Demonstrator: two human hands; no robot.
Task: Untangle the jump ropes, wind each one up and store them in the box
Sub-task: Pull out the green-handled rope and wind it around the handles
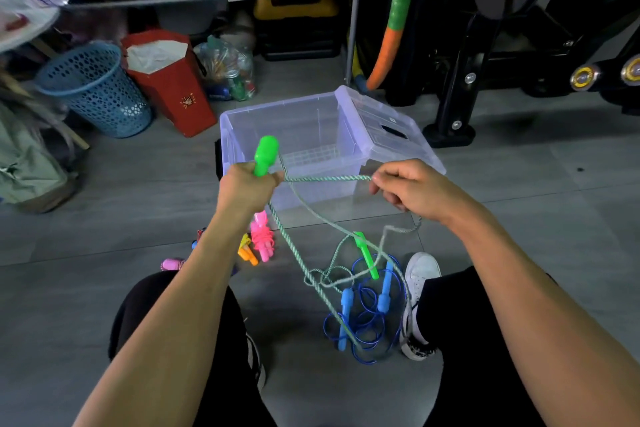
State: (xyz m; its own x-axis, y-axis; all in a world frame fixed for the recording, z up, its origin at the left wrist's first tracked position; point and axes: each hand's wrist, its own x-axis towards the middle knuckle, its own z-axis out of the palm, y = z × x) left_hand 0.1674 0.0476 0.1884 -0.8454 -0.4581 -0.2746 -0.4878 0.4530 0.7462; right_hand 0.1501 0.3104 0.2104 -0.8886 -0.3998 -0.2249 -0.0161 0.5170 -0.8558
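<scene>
On the grey tiled floor stood an open clear plastic box, just behind both raised hands. The left hand was clenched around a green handle, held upright. The right hand pinched the green rope, stretched tight between the hands. Its other green handle lay below, tangled with a blue rope. A wound pink rope lay near the left forearm.

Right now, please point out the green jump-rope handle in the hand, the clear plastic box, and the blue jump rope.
Green jump-rope handle [266, 149], head view, rounded top.
Clear plastic box [227, 135], head view, left wall.
Blue jump rope [346, 308], head view, left handle.
</scene>
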